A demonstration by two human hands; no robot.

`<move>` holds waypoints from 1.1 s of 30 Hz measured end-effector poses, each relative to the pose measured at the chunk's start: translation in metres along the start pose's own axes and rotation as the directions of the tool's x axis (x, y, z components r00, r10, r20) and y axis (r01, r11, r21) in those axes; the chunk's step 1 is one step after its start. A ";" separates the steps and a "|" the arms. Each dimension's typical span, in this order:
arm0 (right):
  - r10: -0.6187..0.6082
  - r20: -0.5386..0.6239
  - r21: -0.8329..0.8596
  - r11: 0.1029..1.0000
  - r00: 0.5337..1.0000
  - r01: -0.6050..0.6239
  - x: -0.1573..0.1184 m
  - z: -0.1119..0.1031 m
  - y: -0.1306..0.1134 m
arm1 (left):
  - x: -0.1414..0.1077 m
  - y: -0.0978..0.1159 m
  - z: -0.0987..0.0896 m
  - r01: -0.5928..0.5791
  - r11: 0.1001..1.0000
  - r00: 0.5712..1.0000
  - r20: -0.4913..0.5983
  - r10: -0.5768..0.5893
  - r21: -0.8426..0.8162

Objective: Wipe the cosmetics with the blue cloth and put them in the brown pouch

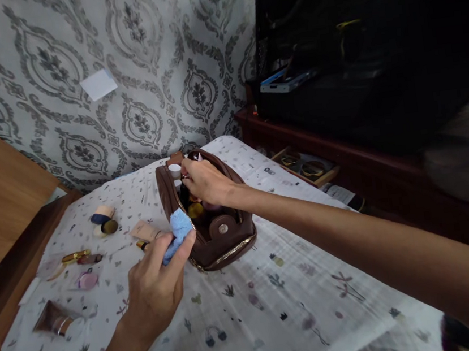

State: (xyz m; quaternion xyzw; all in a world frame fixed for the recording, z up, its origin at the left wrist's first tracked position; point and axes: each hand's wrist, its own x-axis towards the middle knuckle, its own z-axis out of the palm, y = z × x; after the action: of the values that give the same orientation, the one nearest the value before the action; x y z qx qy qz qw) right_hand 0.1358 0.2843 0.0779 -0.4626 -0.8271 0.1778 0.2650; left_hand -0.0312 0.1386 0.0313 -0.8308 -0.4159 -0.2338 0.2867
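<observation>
A brown cosmetic bag [234, 240] sits unzipped on the patterned white cloth, holding several bottles and jars. My right hand [207, 183] is inside its opening, fingers bent together beside a white cap [174, 171]; what they grip, if anything, is hidden. Close to the bag's left edge, my left hand [155, 279] pinches a light blue cloth [181, 226] between thumb and fingers. Behind that hand lie a beige tube [147, 230] and a small dark-tipped item, partly covered.
More cosmetics lie to the left: a gold tube [75, 256], a pink round item [87, 280], a brown tube [49, 319] and a dark round lid [110, 227]. An open drawer [329, 177] borders the right side. The patterned wall [138, 90] rises behind.
</observation>
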 end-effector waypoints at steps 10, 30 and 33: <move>0.053 0.118 0.085 0.994 0.992 -0.064 -0.005 -0.007 -0.004 | -0.001 0.000 0.000 0.000 1.000 1.000 -0.012 0.000 -0.009; -0.414 -0.316 0.050 0.891 0.854 0.451 -0.077 0.006 -0.031 | -0.029 -0.015 0.003 0.044 0.987 0.995 0.097 -0.030 -0.152; -0.547 -0.347 -0.018 0.816 0.762 0.578 -0.090 0.017 -0.039 | -0.044 -0.022 0.001 0.076 0.987 0.982 0.183 -0.049 -0.141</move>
State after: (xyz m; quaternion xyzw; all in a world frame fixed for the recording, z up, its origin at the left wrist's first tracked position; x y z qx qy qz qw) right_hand 0.1378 0.1860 0.0605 -0.2040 -0.8610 0.0457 0.4636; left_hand -0.0732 0.1254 0.0089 -0.8538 -0.4474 -0.1974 0.1786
